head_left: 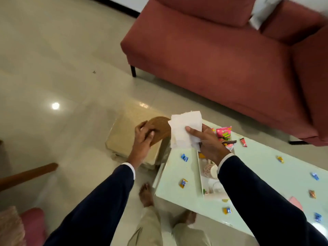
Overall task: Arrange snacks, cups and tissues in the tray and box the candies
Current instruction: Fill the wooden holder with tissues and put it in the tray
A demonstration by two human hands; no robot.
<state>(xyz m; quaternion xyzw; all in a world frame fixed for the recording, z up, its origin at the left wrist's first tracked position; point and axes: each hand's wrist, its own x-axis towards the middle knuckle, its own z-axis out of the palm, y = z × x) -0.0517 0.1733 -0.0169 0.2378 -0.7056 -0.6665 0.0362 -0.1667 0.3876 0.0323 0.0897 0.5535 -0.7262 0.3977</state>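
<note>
My right hand [206, 139] grips a bunch of white tissues [184, 129] above the left end of the pale green table [177, 174]. My left hand [142, 137] holds a round brown woven holder [159, 128] just left of the tissues, over the floor. A clear tray [201, 174] lies on the table under my right forearm, with paper cups [213, 172] partly hidden inside. Pink snack packets [224, 133] lie beyond my right hand. Several wrapped candies, such as a blue one [184, 157] and a yellow one [183, 183], are scattered over the table.
A red sofa [221, 50] stands behind the table. A low beige stool [124, 137] sits on the tiled floor below my left hand. A wooden chair arm [26, 174] and pink cushion [33, 226] are at the left. My bare feet [146, 194] stand near the table edge.
</note>
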